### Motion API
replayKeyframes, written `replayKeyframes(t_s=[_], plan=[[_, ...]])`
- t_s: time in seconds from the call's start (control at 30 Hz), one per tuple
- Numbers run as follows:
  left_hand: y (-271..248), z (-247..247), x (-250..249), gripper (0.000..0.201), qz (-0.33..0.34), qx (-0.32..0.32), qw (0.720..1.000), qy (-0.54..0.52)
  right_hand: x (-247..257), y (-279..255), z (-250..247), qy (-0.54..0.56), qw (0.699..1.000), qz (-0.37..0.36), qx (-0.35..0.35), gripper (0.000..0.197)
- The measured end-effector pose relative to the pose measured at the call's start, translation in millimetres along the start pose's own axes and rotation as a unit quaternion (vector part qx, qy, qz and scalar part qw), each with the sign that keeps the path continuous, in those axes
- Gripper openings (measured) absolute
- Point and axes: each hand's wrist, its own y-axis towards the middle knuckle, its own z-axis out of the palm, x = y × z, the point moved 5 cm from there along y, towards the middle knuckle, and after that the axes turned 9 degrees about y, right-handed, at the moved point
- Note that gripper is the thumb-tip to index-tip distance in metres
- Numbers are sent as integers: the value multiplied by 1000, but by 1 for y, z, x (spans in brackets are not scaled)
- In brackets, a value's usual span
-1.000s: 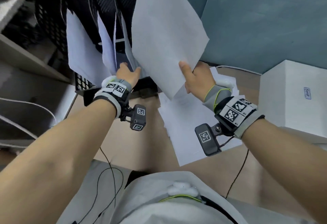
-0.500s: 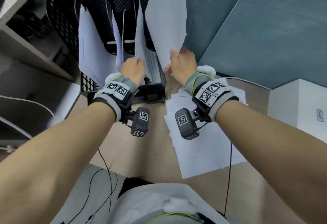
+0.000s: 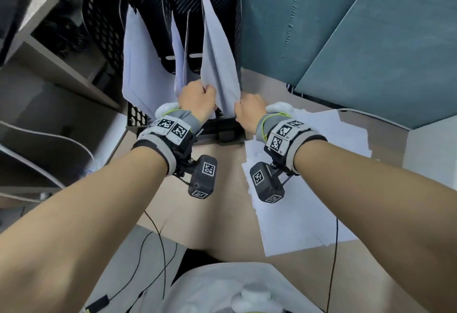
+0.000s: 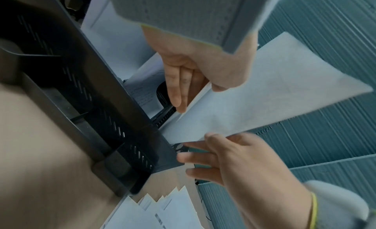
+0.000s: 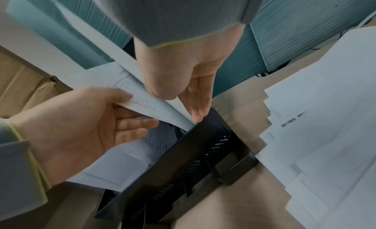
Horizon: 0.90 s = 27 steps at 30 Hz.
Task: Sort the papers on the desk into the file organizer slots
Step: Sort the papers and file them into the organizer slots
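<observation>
Being lowered into the rightmost slot of the black file organizer (image 3: 103, 23) is a single white sheet (image 3: 217, 48), so the filing step is judged to be under way and near its end. The sheet's lower edge is being pinched between the thumb and curled fingers of the left hand (image 3: 196, 100), while the right hand (image 3: 249, 111) is being held just beside the sheet's lower right edge with fingers straight and slightly spread, apparently only steadying it. Next, a release is being called for once the thin, bowing paper is seated between the rigid perforated plastic walls. Beyond the right fingertips, toward the wrist, a fanned stack of loose papers (image 3: 304, 218) is lying flat on the smooth tan desk (image 3: 217, 201), still waiting to be sorted.
</observation>
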Motion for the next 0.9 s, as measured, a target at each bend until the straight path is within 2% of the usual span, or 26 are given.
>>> replayKeyframes(t_s=[0.1, 0.17, 0.3, 0.4, 0.47, 0.57, 0.67, 0.77, 0.9], plan=[[-7, -4, 0, 47, -13, -6, 1000, 14, 6, 0, -1, -39, 998, -29, 28, 14], [-14, -5, 0, 44, -15, 1, 999, 40, 9, -12, -3, -48, 996, -73, 37, 36], [-29, 7, 2, 40, 6, 39, 997, 67, -10, -40, -14, -33, 994, -104, 19, 31], [-36, 28, -11, 47, 69, 43, 992, 94, -44, -65, -30, -7, 995, -93, -28, 32], [-44, 44, -25, 49, 134, 12, 984, 119, -73, -78, -39, 9, 995, -77, -59, 32], [-60, 71, -46, 41, 219, -11, 968, 123, -117, -97, -50, 17, 995, -47, -90, 34], [-74, 114, -48, 30, 240, 61, 960, 131, -176, -120, -45, 12, 997, 16, -73, 38], [-81, 166, -25, 21, 210, 158, 952, 159, -236, -146, -24, -8, 995, 100, 0, 45], [-91, 205, 13, 39, 142, 265, 929, 217, -286, -173, 11, -60, 972, 178, 138, 57]])
